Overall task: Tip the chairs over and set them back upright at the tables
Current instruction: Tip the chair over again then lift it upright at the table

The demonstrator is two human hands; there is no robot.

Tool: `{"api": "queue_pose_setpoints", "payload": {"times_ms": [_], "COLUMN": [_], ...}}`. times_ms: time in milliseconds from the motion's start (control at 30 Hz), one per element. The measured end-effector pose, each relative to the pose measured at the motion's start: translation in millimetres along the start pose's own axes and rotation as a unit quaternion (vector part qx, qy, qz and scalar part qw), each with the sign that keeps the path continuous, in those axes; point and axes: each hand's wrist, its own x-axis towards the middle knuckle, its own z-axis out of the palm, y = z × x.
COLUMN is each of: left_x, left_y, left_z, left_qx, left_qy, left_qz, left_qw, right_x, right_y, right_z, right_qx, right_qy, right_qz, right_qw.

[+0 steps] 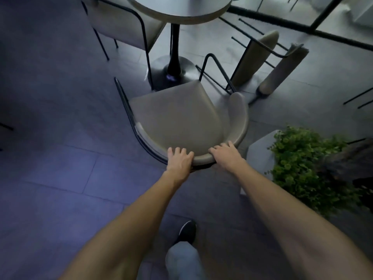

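Grey tiled floor [60, 158] all round, bluish on the left, paler toward the top right.

Head view: stands just behind the near chair [177, 118], its beige padded seat facing up, curved backrest [240, 122] wrapping the near and right sides, thin black frame along the left. Holds that backrest at its top edge with both hands. Curls the left hand [179, 159] over the rim, fingers on the seat side, thumb out of sight. Lays the right hand [226, 153] on the same rim, fingers bent over the padding toward the seat; hands near each other, not touching. Cannot tell whether every leg of this chair meets the floor, hidden under the seat.

Finds the near chair just in front of the round table [177, 9], close to its black pedestal base [161, 73]. Sees a tipped chair [256, 59] lying on its side to the right of that base, seat and back on edge, black legs pointing out sideways. Sees a third chair [125, 25] upright at the table's left, partly under the top. Notes a green plant [308, 168] in a grey planter [260, 156] at the right, near the right forearm. Looks down on one dark shoe [187, 231] and a grey trouser leg [181, 261] on the tiles below the arms.
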Motion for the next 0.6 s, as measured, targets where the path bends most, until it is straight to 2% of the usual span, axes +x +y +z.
{"api": "queue_pose_setpoints", "payload": {"times_ms": [133, 400, 600], "left_x": [-3, -4, -3], "left_y": [-3, -9, -37], "left_z": [3, -5, -5], "left_qx": [0.004, 0.023, 0.039], "left_qy": [0.041, 0.01, 0.02], "left_qz": [0.022, 0.04, 0.055], "left_qw": [0.999, 0.999, 0.997], "right_x": [5, 5, 12], "right_y": [-3, -11, -32], "right_z": [9, -2, -12], "right_qx": [-0.007, -0.023, -0.017], "right_qy": [0.053, 0.036, 0.027], "right_qz": [0.009, 0.022, 0.037], "right_qw": [0.999, 0.999, 0.999]}}
